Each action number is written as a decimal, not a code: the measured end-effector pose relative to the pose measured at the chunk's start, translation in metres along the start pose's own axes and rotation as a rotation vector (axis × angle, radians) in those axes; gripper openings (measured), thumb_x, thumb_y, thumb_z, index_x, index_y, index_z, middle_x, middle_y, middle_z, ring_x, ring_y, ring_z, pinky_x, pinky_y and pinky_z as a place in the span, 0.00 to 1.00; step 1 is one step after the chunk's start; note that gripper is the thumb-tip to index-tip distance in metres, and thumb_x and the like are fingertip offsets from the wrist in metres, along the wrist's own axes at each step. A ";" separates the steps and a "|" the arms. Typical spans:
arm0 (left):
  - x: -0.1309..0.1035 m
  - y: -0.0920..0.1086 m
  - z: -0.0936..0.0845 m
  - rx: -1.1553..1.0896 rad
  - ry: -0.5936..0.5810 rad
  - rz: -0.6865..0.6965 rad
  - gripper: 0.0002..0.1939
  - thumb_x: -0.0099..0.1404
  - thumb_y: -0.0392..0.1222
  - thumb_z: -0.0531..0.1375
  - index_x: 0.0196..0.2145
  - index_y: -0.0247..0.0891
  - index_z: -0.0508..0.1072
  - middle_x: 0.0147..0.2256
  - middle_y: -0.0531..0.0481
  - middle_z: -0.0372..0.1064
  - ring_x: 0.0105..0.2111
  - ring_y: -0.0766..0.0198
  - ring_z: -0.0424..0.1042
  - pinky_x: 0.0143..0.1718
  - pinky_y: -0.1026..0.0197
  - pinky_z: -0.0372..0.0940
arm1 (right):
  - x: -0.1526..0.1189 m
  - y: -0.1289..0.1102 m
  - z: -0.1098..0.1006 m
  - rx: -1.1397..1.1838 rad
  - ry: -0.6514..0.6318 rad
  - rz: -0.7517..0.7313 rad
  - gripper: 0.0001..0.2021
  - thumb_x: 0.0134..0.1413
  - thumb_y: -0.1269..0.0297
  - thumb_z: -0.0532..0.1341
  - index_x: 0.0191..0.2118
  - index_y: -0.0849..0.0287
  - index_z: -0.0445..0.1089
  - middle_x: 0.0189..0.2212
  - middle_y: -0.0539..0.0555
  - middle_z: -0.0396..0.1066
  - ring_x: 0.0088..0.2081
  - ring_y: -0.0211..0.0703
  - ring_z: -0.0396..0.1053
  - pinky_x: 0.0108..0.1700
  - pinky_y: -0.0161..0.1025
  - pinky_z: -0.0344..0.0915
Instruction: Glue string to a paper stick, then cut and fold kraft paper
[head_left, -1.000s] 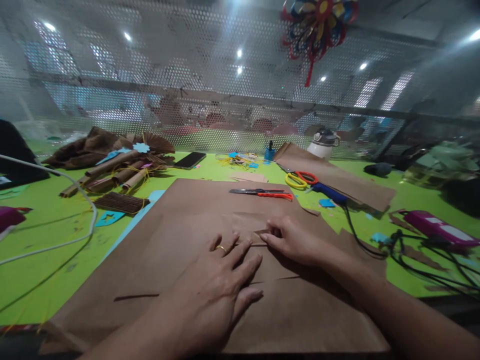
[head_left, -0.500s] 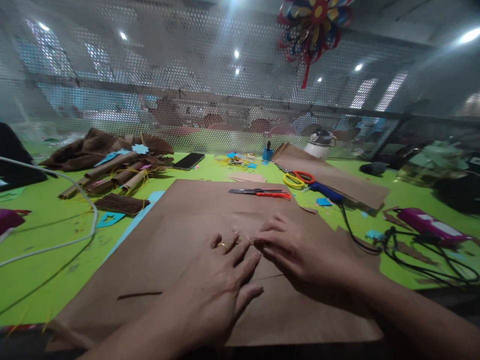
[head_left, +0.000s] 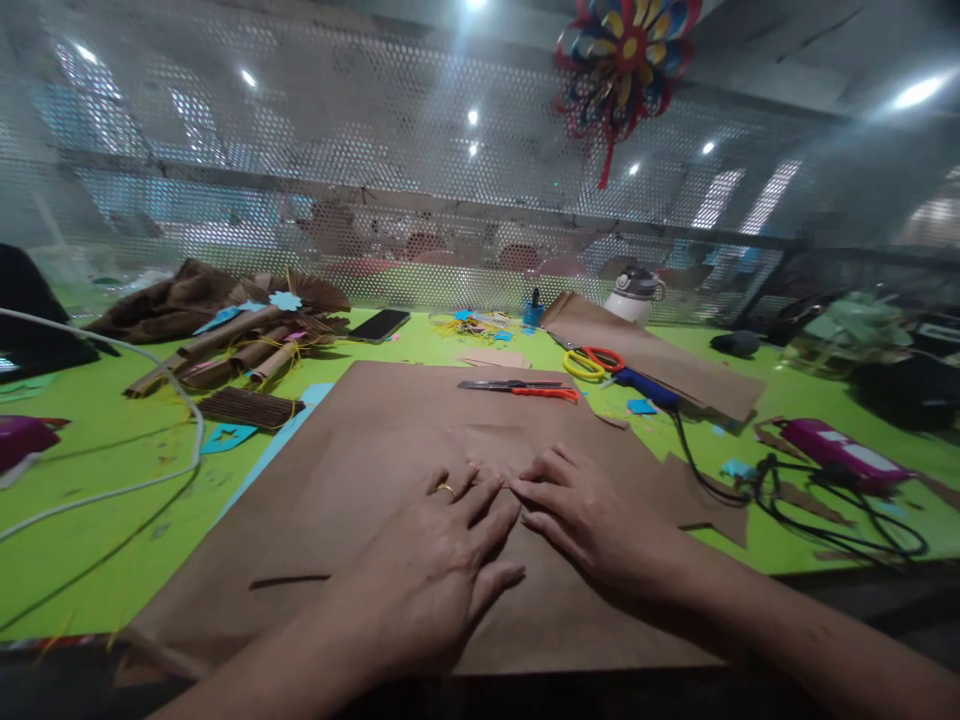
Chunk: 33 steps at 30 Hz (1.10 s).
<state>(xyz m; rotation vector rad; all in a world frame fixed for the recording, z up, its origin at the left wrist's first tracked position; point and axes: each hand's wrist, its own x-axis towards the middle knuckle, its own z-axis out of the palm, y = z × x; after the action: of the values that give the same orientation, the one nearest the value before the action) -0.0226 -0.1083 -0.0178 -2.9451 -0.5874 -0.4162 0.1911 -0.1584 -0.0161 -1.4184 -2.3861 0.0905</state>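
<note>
My left hand (head_left: 442,560), with a ring on one finger, lies on a large sheet of brown paper (head_left: 375,410), its fingers spread and pressing down. Close by on the right, my right hand (head_left: 592,510) rests on the same paper. Its fingertips touch the sheet beside the left fingertips, and the thumb is apart from the index finger. A folded or creased piece of brown paper (head_left: 491,442) shows just beyond the fingers; part of it is hidden under them. Beyond both hands lies a utility knife (head_left: 525,388) with an orange handle. A thin dark strip (head_left: 289,580) is left of my left wrist.
Scissors (head_left: 592,364) and a blue glue gun (head_left: 646,388) lie at right, with a cable and a purple device (head_left: 844,450). Rolled brown paper pieces (head_left: 236,345) and a phone (head_left: 380,325) are at left. A white bottle (head_left: 634,295) stands behind.
My right thumb and fingers have parted a little and the right hand sits flatter on the paper. My left hand stays in place. The view has shifted slightly.
</note>
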 end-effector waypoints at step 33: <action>0.002 0.005 0.002 0.055 0.121 0.054 0.19 0.69 0.48 0.52 0.49 0.33 0.70 0.47 0.38 0.72 0.47 0.49 0.70 0.47 0.48 0.66 | -0.011 0.005 0.008 0.044 0.161 0.066 0.11 0.64 0.68 0.52 0.42 0.61 0.72 0.37 0.58 0.67 0.42 0.47 0.63 0.49 0.48 0.64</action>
<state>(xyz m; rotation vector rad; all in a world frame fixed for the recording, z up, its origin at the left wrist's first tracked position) -0.0182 -0.1119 -0.0190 -2.8518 -0.4955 -0.5590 0.1972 -0.1645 -0.0280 -1.4284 -2.1949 0.0432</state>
